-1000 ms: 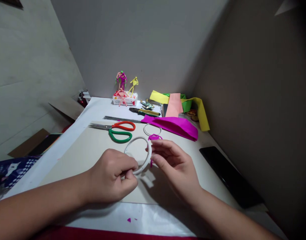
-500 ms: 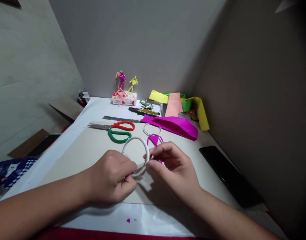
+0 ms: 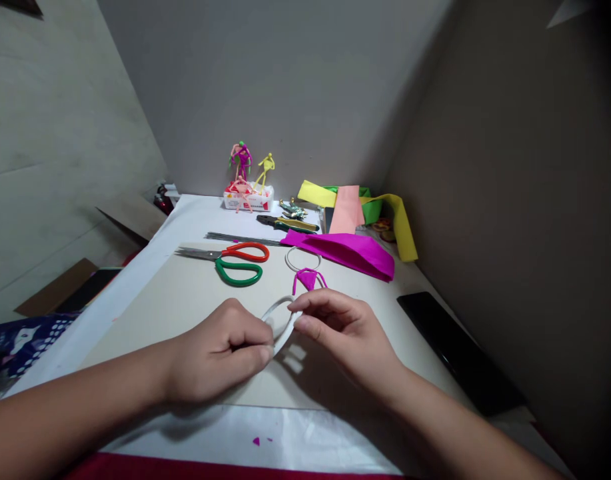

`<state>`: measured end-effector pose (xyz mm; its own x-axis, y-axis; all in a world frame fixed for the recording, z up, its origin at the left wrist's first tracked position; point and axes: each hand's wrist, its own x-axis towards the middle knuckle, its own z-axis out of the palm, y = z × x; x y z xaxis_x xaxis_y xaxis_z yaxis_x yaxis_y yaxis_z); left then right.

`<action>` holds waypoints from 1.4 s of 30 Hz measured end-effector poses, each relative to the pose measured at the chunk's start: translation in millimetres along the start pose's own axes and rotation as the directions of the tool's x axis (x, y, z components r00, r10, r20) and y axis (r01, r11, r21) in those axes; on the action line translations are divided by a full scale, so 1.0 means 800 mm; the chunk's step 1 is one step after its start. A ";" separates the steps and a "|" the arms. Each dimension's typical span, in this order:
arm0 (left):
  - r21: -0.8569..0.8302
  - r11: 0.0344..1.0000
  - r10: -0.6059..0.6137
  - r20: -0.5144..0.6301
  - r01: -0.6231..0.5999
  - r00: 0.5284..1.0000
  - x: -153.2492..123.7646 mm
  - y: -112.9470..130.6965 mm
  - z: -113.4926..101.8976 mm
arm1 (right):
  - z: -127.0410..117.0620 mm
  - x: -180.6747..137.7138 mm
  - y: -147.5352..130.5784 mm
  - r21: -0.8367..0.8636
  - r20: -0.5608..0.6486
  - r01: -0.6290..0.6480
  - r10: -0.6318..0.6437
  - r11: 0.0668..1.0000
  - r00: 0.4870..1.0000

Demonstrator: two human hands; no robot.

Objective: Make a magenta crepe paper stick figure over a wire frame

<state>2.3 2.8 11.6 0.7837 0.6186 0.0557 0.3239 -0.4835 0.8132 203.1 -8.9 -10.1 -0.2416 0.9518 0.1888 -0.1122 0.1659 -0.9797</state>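
My left hand (image 3: 220,353) is closed around the near side of a white ring (image 3: 280,323), holding it just above the beige cardboard sheet (image 3: 185,300). My right hand (image 3: 345,333) pinches the ring's right side, together with a thin magenta wrapped wire piece (image 3: 308,279) that sticks up behind my fingers. The ring is tilted nearly flat between both hands.
Red-and-green scissors (image 3: 235,261), a smaller white ring (image 3: 302,257), folded magenta paper (image 3: 350,252), thin wires and pliers (image 3: 285,223) lie beyond. Wire figures stand on a small box (image 3: 249,197) at the back. Yellow, pink and green papers (image 3: 355,207) and a black phone (image 3: 455,347) sit right.
The white ring has been tipped from upright to nearly flat. My right hand closed onto its right side, and the magenta piece rose slightly behind my fingers.
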 end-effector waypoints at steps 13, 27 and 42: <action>-0.361 0.875 -0.271 0.186 0.322 0.944 0.000 0.011 0.001 | 0.008 -0.005 -0.001 -0.053 0.145 -0.036 0.044 0.998 0.988; -0.070 0.969 -0.244 -0.078 0.239 0.967 0.008 0.010 0.010 | 0.004 -0.009 -0.001 -0.403 0.134 0.413 -0.393 0.817 0.910; -0.438 0.844 -0.353 -0.021 0.309 0.935 0.009 -0.003 0.019 | 0.006 -0.010 0.001 -0.442 0.150 0.370 -0.340 0.817 0.929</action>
<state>15.6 -1.0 1.0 0.6075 0.7623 -0.2232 0.2840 0.0540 0.9573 200.3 -17.6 -12.0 -0.3307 0.7888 0.5181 0.2447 0.6019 -0.7602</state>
